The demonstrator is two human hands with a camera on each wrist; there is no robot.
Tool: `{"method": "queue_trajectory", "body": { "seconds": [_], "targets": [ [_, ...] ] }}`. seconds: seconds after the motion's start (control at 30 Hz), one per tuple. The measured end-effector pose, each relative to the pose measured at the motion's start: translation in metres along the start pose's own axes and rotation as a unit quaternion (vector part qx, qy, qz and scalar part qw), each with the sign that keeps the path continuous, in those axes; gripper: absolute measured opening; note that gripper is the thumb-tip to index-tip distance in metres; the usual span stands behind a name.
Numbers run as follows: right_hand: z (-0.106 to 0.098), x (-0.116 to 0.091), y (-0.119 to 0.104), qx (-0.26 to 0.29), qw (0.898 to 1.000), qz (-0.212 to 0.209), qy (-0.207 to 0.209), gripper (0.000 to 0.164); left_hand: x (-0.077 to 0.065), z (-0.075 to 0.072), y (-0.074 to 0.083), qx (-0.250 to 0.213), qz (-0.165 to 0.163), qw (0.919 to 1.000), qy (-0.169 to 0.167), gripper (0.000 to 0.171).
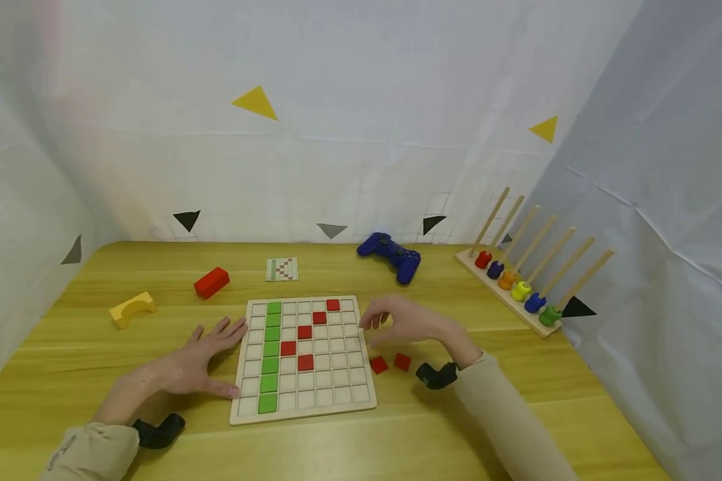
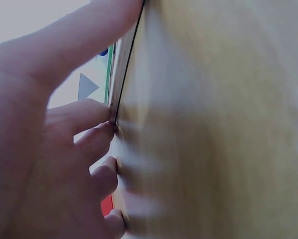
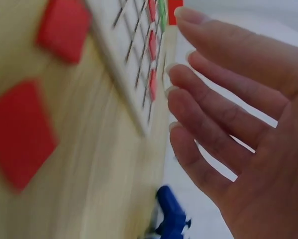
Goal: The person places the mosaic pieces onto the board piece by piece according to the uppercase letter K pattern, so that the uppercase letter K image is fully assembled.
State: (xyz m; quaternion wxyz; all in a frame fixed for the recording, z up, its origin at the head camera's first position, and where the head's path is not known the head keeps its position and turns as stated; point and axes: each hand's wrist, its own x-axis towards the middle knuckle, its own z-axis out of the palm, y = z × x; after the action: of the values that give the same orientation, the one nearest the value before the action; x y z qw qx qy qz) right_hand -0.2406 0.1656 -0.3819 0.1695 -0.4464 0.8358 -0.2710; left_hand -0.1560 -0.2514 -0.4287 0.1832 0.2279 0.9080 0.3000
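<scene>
A wooden grid board (image 1: 339,379) lies on the table. One column holds green tiles (image 1: 270,349), and several red tiles (image 1: 304,332) run diagonally up to the right, with one more lower down. My left hand (image 1: 195,364) touches the board's left edge with thumb and fingertips, fingers spread; its wrist view shows the fingertips (image 2: 101,112) at that edge. By the right edge hovers my right hand (image 1: 406,321), its fingers loosely bent with nothing between them. Two loose red tiles, one nearer the board (image 1: 378,365) and one farther right (image 1: 402,361), lie below that hand.
A small pattern card (image 1: 282,269) lies behind the board. Further left are a red block (image 1: 212,283) and a yellow arch block (image 1: 133,308). A blue game controller (image 1: 391,256) lies at the back; a peg stand with coloured beads (image 1: 505,280) stands along the right side.
</scene>
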Motion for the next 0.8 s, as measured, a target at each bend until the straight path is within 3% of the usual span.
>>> {"method": "queue_trajectory", "body": {
  "seconds": [0.3,0.57,0.8],
  "targets": [
    [0.009,-0.03,0.022,0.015,0.999,0.036,-0.002,0.03,0.0,0.001,0.0,0.0,0.006,1.0,0.005,0.114],
    [0.017,-0.029,0.024,0.011,0.998,0.054,-0.031,0.033,-0.001,-0.001,0.003,-0.004,-0.002,1.0,-0.002,0.113],
    [0.024,-0.025,0.026,-0.001,0.999,0.04,-0.035,0.029,0.0,0.0,0.002,-0.006,0.0,1.0,-0.001,0.113]
  ]
}}
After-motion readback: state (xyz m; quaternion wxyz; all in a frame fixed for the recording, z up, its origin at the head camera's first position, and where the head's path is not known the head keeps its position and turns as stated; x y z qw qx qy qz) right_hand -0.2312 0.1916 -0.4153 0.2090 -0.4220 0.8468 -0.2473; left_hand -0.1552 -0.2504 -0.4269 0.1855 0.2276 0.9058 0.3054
